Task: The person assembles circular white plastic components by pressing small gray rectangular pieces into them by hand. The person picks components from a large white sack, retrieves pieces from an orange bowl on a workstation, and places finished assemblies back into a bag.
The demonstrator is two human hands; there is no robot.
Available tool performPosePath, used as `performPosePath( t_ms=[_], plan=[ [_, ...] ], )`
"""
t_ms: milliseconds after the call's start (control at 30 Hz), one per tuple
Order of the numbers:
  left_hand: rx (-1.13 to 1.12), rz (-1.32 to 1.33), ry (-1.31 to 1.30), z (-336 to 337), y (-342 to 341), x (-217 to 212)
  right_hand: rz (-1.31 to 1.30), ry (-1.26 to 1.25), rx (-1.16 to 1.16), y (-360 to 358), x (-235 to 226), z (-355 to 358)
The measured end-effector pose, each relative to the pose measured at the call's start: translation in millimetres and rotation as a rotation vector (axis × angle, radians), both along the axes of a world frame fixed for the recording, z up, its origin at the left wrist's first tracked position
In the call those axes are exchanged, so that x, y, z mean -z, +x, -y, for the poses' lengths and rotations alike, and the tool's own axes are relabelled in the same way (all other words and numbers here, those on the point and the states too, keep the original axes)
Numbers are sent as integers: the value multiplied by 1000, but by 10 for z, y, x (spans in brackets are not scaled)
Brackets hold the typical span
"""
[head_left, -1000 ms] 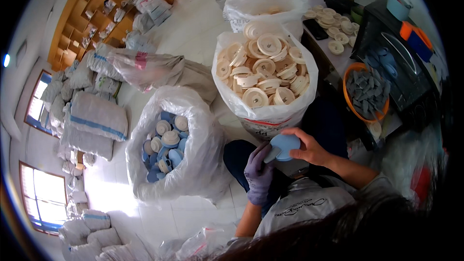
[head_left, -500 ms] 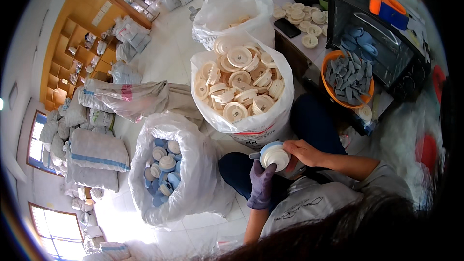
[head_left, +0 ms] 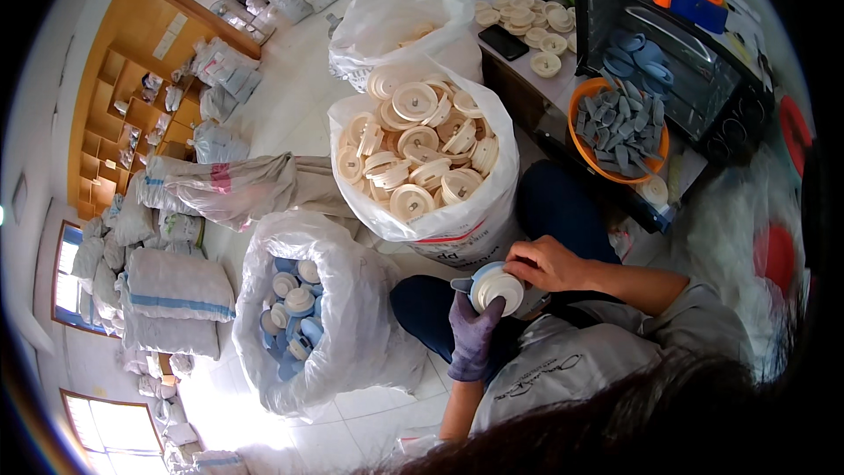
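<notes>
Hands (head_left: 505,303) | clasp cream disc (head_left: 498,288) | between sacks (head_left: 422,167), room tight

Single head cam, fisheye, looks steeply down, hands close at lower centre, sacks, floor beyond

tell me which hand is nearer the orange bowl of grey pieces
Right. The bare right hand sits below and left of the orange bowl. The gloved left hand is lower and further left, under the white and blue disc that both hands grip.
</notes>
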State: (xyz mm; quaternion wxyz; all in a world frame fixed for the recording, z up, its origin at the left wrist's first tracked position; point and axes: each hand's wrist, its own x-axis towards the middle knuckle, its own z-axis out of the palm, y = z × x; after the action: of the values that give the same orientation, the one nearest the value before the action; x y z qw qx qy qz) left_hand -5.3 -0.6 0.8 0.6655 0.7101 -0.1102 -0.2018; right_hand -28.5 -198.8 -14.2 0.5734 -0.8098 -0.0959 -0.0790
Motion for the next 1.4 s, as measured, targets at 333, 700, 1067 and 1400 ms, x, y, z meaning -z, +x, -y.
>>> performPosePath(
  t_ms=[333,700,1067,1400],
  plan=[
    [52,-23,-46,13,8,91,-356,415,106,6,-31,-86],
    [-30,-124,-161,5,13,110,-214,304,-23,-21,-30,-29],
    [-113,-157,-171,-26,-55,109,-158,263,-78,-19,-13,-80],
    [-77,55,19,49,-100,69,-21,162,51,65,98,-101]
  ],
)
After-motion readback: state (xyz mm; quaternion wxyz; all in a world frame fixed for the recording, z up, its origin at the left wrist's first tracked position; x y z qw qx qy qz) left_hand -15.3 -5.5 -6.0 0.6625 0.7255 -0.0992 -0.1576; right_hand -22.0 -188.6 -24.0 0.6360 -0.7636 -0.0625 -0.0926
